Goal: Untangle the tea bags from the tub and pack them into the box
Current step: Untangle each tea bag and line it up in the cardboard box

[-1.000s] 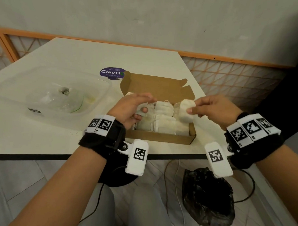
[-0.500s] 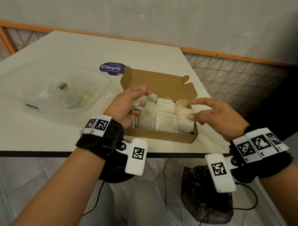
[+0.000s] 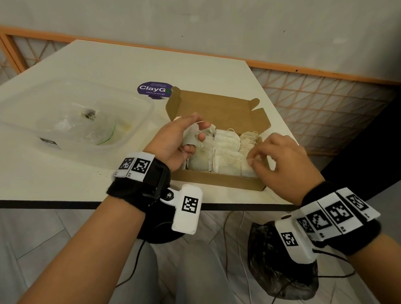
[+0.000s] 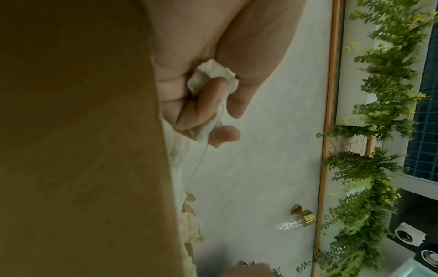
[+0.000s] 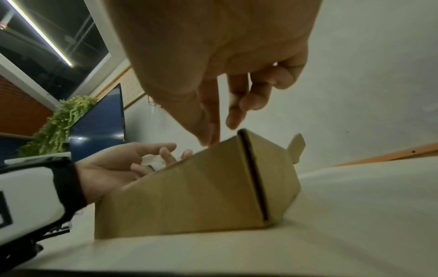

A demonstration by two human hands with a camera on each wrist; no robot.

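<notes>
The open cardboard box (image 3: 216,182) sits near the table's front edge, filled with several pale tea bags (image 3: 224,152) packed in rows. My left hand (image 3: 196,138) hovers over the box's left end and grips one crumpled tea bag (image 3: 188,137). In the left wrist view that tea bag (image 4: 208,73) is pinched between thumb and fingers, its string hanging down. My right hand (image 3: 251,159) is over the box's right end, fingertips reaching down onto the packed bags, with nothing seen held. The clear plastic tub (image 3: 137,117) stands to the left.
A crumpled clear plastic bag (image 3: 82,129) and small dark scraps lie inside the tub. A purple sticker (image 3: 154,89) is on the table behind the box. Below the table's front edge (image 3: 57,202), a black bag (image 3: 279,268) and cables lie on the floor.
My right hand lowered its tea bag into the box's right end and let go, then stayed with its fingertips over the bags. My left hand kept its tea bag over the left end.
</notes>
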